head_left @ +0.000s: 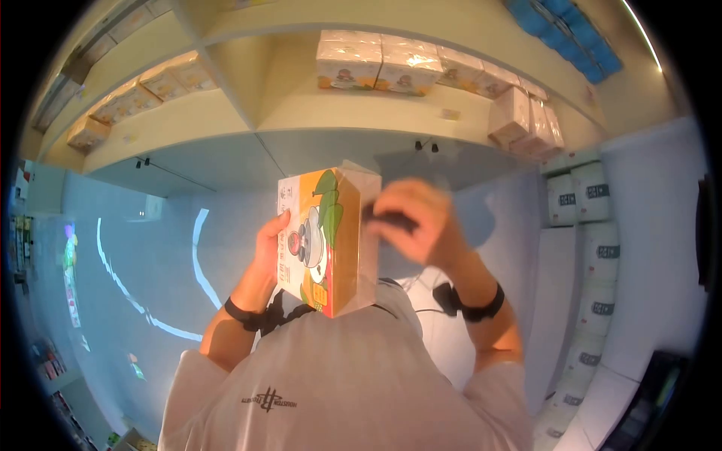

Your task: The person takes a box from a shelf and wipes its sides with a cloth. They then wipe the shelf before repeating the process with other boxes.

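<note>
In front of my chest is a carton (308, 233) wrapped in clear plastic film, printed in white, orange and green with leaves and stacked stones. My left hand (268, 244) grips its left side; most of those fingers are hidden behind it. At the right side of the carton, my right hand (425, 225) is closed around a small dark object (394, 219), whose kind I cannot tell. The tip of that object is right at the film-covered side face. Black bands circle both wrists.
Ahead, a shelf (286, 113) bears wrapped packs (406, 71), with more packs (143, 94) to the left. Grey cabinet doors (338, 150) with small black knobs sit below. Blue packs (568, 30) lie upper right. White boxes (602, 259) are stacked along the right wall.
</note>
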A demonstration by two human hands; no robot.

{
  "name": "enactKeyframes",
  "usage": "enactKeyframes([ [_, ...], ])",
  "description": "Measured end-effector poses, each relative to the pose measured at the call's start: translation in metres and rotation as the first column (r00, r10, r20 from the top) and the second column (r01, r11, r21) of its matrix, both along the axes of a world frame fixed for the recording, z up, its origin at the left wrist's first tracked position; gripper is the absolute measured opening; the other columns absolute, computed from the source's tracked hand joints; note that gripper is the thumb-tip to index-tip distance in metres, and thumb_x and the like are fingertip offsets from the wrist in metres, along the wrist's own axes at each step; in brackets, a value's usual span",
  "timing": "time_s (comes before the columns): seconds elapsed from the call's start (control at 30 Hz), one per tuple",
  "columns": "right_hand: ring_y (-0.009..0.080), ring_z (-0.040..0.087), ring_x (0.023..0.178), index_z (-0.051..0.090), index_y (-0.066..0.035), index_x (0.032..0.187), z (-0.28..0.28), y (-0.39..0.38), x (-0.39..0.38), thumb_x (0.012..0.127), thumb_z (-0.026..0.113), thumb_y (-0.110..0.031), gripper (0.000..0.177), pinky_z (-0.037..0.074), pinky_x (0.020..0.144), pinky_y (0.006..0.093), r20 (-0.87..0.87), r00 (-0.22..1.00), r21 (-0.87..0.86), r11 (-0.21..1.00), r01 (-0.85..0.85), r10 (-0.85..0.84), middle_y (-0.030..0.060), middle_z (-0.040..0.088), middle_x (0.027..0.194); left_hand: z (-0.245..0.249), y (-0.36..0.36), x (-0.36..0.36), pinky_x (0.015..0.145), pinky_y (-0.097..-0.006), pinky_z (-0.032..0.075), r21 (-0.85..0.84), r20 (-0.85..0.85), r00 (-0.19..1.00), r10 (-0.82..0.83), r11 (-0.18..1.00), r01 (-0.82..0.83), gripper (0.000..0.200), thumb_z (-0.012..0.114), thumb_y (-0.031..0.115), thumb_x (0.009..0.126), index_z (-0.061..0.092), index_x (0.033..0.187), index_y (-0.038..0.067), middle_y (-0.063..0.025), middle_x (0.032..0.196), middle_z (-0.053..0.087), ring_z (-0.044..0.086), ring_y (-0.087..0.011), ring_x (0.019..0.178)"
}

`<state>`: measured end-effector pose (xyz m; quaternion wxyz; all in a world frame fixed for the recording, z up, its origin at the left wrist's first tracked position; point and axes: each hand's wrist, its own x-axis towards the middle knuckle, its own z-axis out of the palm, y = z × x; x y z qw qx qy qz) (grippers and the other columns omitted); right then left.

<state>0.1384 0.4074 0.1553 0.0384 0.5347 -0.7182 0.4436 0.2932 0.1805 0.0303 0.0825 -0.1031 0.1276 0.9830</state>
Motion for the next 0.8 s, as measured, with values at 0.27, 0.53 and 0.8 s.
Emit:
enactKeyframes([
  [0.27, 0.0260, 0.067, 0.081, 0.069, -0.009, 0.091, -0.003, 0.017, 0.016, 0.071, 0.087, -0.013, 0.027, 0.054, 0.071, 0.0356, 0.219, 0.963, 0.008, 0.987, -0.160, 0.155, 0.0054, 0.070, 0.091, 0.000, 0.000, -0.004, 0.087, -0.0433, 0.060, -0.002, 0.039, 0.998, 0.042, 0.999, -0.041, 0.057, 0.056, 0.038, 0.096, 0.053, 0.138, 0.000, -0.0194, 0.124, 0.067, 0.071, -0.0329, 0.103],
  [0.53, 0.0256, 0.065, 0.082, 0.065, -0.003, 0.091, 0.011, 0.002, -0.005, 0.070, 0.083, 0.000, 0.028, 0.052, 0.073, 0.0323, 0.159, 0.986, -0.041, 0.997, 0.059, -0.052, 0.0112, 0.067, 0.093, 0.023, 0.012, -0.013, 0.086, -0.0440, 0.061, -0.042, 0.093, 0.992, 0.087, 0.996, -0.083, 0.058, 0.056, 0.041, 0.096, 0.052, 0.138, 0.001, -0.0192, 0.120, 0.069, 0.071, -0.0339, 0.100],
  [0.8, 0.0282, 0.065, 0.079, 0.065, -0.006, 0.093, -0.007, 0.008, -0.006, 0.073, 0.084, -0.007, 0.028, 0.053, 0.071, 0.0346, 0.085, 0.987, 0.009, 0.990, 0.139, -0.140, 0.0094, 0.068, 0.091, 0.017, 0.009, -0.010, 0.093, -0.0432, 0.057, 0.028, 0.073, 0.997, 0.016, 0.999, -0.018, 0.052, 0.055, 0.037, 0.099, 0.056, 0.137, 0.002, -0.0173, 0.125, 0.068, 0.070, -0.0306, 0.106],
])
